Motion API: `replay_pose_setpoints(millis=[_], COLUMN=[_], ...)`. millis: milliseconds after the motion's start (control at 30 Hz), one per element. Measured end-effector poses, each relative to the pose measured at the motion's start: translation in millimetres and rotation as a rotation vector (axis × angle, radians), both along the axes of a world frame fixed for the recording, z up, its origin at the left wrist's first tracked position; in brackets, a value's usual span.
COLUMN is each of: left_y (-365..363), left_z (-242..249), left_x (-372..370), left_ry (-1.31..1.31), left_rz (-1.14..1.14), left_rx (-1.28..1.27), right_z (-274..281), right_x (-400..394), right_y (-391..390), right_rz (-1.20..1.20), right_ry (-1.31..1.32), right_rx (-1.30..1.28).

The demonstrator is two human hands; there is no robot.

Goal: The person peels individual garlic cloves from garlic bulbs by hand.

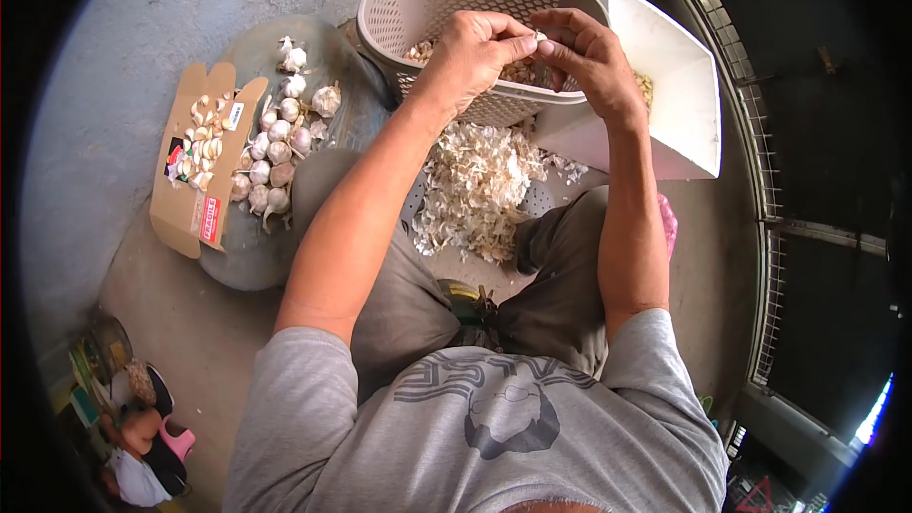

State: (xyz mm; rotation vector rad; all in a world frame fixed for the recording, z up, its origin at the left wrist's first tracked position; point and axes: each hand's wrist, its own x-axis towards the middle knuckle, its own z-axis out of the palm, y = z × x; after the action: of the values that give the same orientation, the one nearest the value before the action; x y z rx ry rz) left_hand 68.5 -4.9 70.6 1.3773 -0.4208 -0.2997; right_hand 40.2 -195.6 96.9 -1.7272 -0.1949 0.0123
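Note:
Over the near rim of a beige perforated basket [389, 0], my left hand [475, 52] and my right hand [594, 62] meet with fingers pinched around a small pale garlic clove [540, 36]. Inside the basket lie loose cloves [521, 72], partly hidden by my hands. Below it, a heap of papery garlic skins [480, 180] lies on the floor between my feet. Whole garlic bulbs [280, 152] sit to the left on a round grey surface [247, 271], beside an open cardboard box [180, 214] that holds separated cloves [204, 147].
A white box [684, 104] with pale pieces inside stands right of the basket. Dark panels with a metal grille [760, 147] run along the right side. Several mixed items, one a pink thing [178, 439], lie at the lower left. A pink bag [668, 226] shows behind my right forearm.

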Motion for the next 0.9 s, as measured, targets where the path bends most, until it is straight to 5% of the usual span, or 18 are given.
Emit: replay_pose_setpoints(millis=[200,400,633,767,900], left_y=[-1.9,-4.3,5.9,7.9,-2.0], left_z=[-5.4,-2.1,-2.9,-5.8,-1.1], left_x=[4.0,-0.9,6.6,10.7,7.3], left_ry=[0.072,-0.006,0.644,0.544,0.469], left_rz=[0.144,0.274,0.071,0.009,0.130], left_rx=[-0.123,-0.135,-0.518,-0.458,-0.264], right_z=[-16.3,-2.5,0.4,5.4,8.5], right_x=[3.8,-3.8,-16.1,-14.6,-15.8], right_y=[25.0,44.5,59.7,49.9,34.9], right_rz=[-0.119,-0.249,-0.171,-0.214,-0.245], right_ry=[-0.117,-0.194,-0.556,-0.295,-0.357], right_rx=[0.063,-0.134,-0.426,-0.130,-0.109])
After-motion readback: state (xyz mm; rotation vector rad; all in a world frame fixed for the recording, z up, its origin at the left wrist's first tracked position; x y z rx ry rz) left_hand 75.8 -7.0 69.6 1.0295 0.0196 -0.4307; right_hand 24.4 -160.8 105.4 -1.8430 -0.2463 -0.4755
